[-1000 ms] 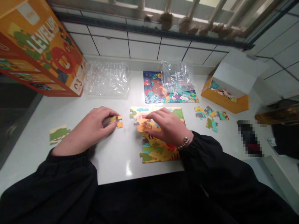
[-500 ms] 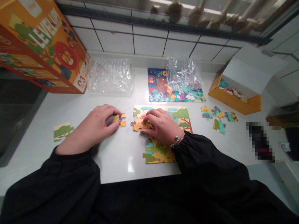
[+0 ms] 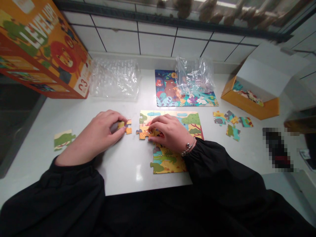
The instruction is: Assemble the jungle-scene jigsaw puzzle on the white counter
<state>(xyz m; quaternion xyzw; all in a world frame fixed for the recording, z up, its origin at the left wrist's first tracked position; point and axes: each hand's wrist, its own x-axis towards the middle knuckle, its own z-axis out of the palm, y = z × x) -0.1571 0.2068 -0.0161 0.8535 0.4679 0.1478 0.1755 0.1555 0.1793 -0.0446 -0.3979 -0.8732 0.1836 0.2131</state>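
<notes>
My left hand pinches a yellow and orange puzzle piece between thumb and fingers, just above or on the white counter. A small gap parts that piece from the partly joined jigsaw puzzle. Over the puzzle's upper middle lies my right hand, its thumb and fingers curled round an orange spotted puzzle piece at the left edge. Whether that piece is locked in is hidden by the fingers. Far left on the counter rests a green puzzle piece.
Several loose pieces lie right of the puzzle, near an open orange box. Behind are a dark blue puzzle, partly under a clear plastic bag, and another plastic bag. A tall orange box stands at the left.
The view has shifted slightly. Both hands keep nearly the same place and grip, with the right fingertips moved a little at the spotted piece.
</notes>
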